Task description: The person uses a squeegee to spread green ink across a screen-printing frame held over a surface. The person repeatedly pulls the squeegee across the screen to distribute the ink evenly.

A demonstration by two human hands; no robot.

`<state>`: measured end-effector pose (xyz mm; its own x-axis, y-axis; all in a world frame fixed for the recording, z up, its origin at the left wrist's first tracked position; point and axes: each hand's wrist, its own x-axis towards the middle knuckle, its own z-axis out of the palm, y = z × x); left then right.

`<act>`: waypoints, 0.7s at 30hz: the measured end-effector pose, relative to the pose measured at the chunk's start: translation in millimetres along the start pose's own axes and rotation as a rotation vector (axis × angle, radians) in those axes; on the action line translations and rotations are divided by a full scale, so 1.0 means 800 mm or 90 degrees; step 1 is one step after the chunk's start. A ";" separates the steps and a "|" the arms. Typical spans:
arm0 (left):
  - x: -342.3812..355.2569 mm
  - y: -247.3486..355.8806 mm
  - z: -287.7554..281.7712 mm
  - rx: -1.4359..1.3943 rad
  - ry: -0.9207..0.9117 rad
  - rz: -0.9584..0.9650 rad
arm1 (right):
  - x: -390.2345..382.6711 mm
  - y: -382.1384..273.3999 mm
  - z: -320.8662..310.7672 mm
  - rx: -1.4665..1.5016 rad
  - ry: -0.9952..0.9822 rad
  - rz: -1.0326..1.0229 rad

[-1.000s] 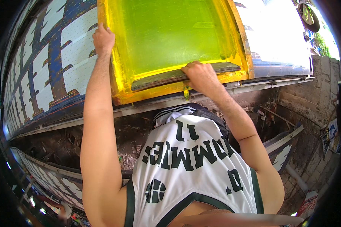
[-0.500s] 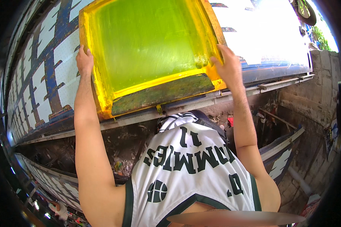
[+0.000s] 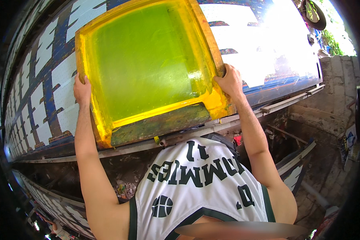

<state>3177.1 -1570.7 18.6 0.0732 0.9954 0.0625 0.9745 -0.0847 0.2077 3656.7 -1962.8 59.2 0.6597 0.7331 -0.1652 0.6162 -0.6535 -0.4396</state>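
A screen-printing frame (image 3: pixel 78 52) with wooden sides lies on a long printing table, its mesh (image 3: pixel 140 60) yellow-green and bordered in bright yellow. My left hand (image 3: pixel 83 91) grips its left side, thumb on top and fingers wrapped over the outer edge. On the opposite side my right hand (image 3: pixel 231 80) closes round the right rail near the near corner. A dark, stained wooden strip (image 3: pixel 160 126) runs along the frame's near end, overlapping the table's front rail. Whatever lies beneath the frame is hidden.
White panels with dark gaps (image 3: pixel 42 94) cover the table on the left, and glossy white ones (image 3: pixel 260 48) on the right. A metal rail (image 3: pixel 276 106) edges the table before me. Behind me stands another table (image 3: pixel 48 196). A concrete-block wall (image 3: pixel 336 92) rises at right.
The frame has come nearer to me and slightly left. My right hand, blurred with its fingers apart before, now grips the right rail. My left hand has kept its hold.
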 end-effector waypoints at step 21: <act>0.020 0.074 0.011 -0.067 -0.002 0.118 | 0.048 0.099 -0.138 0.032 0.071 -0.101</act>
<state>3237.9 -1559.6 23.3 0.2504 0.9624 0.1055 0.9168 -0.2707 0.2937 3778.5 -2007.0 115.4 0.6017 0.7987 0.0073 0.6955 -0.5194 -0.4965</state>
